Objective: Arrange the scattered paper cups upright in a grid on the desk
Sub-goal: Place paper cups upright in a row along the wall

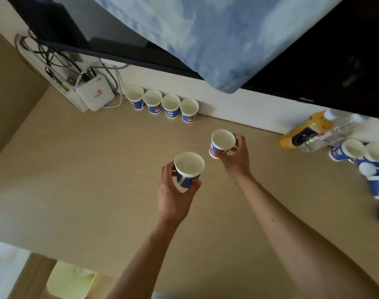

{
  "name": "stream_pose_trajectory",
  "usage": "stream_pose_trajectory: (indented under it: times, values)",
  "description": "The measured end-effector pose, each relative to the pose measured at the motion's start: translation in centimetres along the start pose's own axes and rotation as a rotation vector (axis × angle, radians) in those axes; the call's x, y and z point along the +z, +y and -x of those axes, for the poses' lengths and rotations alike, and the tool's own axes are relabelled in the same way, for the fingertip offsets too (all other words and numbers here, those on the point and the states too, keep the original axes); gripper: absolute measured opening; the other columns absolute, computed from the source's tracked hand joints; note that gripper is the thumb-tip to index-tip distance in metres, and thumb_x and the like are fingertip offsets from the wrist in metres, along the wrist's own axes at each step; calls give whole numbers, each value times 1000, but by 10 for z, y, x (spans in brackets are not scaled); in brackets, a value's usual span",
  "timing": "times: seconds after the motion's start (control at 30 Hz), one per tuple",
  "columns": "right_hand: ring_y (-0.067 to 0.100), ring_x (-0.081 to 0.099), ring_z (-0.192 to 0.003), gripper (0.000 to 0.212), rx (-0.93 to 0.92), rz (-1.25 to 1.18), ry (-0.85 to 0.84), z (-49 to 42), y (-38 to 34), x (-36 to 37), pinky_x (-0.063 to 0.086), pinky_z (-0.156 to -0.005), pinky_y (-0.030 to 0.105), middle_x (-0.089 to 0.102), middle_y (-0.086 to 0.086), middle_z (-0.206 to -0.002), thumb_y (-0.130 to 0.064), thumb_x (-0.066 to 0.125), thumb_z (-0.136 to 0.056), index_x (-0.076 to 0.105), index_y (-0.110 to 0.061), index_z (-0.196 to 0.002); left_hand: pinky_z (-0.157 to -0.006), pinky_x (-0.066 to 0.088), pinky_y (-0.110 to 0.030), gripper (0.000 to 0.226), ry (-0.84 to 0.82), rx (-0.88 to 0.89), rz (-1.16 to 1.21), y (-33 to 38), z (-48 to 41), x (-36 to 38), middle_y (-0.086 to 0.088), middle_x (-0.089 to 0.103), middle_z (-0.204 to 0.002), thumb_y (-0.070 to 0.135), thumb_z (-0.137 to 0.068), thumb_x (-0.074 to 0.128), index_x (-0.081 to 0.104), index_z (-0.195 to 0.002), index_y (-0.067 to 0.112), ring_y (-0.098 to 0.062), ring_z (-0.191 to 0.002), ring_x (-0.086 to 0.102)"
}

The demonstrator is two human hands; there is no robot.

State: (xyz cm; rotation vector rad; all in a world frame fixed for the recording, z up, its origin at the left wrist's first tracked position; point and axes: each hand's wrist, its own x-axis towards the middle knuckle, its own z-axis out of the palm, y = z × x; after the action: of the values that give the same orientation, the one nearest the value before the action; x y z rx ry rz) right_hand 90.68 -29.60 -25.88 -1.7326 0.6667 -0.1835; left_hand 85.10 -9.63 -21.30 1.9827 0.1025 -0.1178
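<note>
Both hands hold blue-and-white paper cups, mouth up, over the wooden desk (87, 173). My left hand (175, 195) grips one cup (188, 170) near the desk's middle. My right hand (233, 156) grips another cup (222, 142), a little farther back and to the right. Several matching cups (164, 104) stand upright in a row against the white back wall. At the right edge of the desk several more cups (356, 152) lie scattered on their sides.
A white router box (95, 93) with tangled cables sits at the back left corner. A yellow bottle (302, 130) and a clear bottle (335, 130) lie at the back right. A blue cloth (216, 35) hangs over a dark screen above the desk.
</note>
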Motion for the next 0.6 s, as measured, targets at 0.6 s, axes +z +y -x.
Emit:
stream_pose_trajectory:
  times: [0.6]
  values:
    - [3, 59, -77, 65, -11, 113, 68, -124, 4, 82, 43, -63, 4, 63, -7, -100, -8, 87, -69, 50, -12, -122, -77, 39, -3, 63, 24, -2, 21, -33, -61, -19, 10, 60, -111, 15, -71, 88, 56, -124, 25, 1, -99, 55]
